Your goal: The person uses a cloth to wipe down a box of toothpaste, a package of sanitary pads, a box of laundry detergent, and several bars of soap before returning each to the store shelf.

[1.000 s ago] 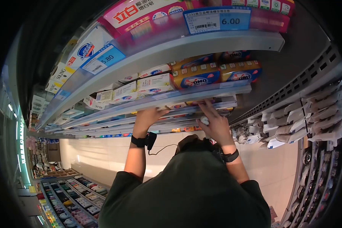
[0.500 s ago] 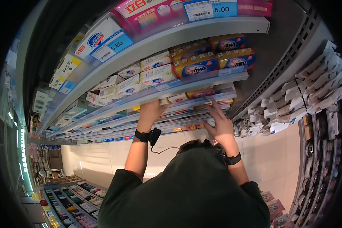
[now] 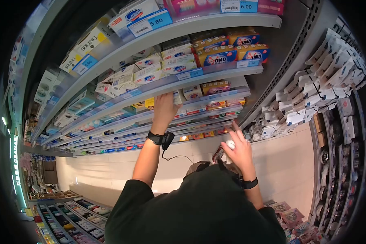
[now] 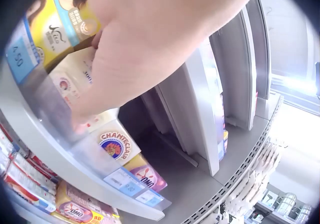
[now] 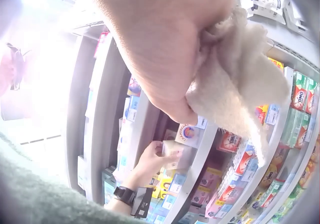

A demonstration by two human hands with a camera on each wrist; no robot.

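My left hand (image 3: 165, 109) reaches into a shelf and grips a cream-white box (image 4: 70, 79), with the thumb at its front face behind the clear shelf lip. Beside that box stands a white Chanteclair box (image 4: 112, 146), and on the other side a yellow box (image 4: 56, 31). The right wrist view also shows the left hand on the pale box (image 5: 175, 153). My right hand (image 3: 242, 151) is lower and to the right, in front of the shelves, holding a bunched white cloth (image 5: 235, 79) that hangs down from the fingers.
OMO soap packs (image 3: 219, 57) and Safeguard boxes (image 3: 178, 65) fill the shelf above the left hand. Its front edge (image 3: 215, 79) overhangs. Hanging white packets (image 3: 309, 93) line the right side. A cable (image 3: 179, 156) trails from the left wrist camera.
My right hand has drawn down and away from the shelf edge with the cloth. The left hand has reached further up into the shelf. The head view has shifted, showing more lower shelves.
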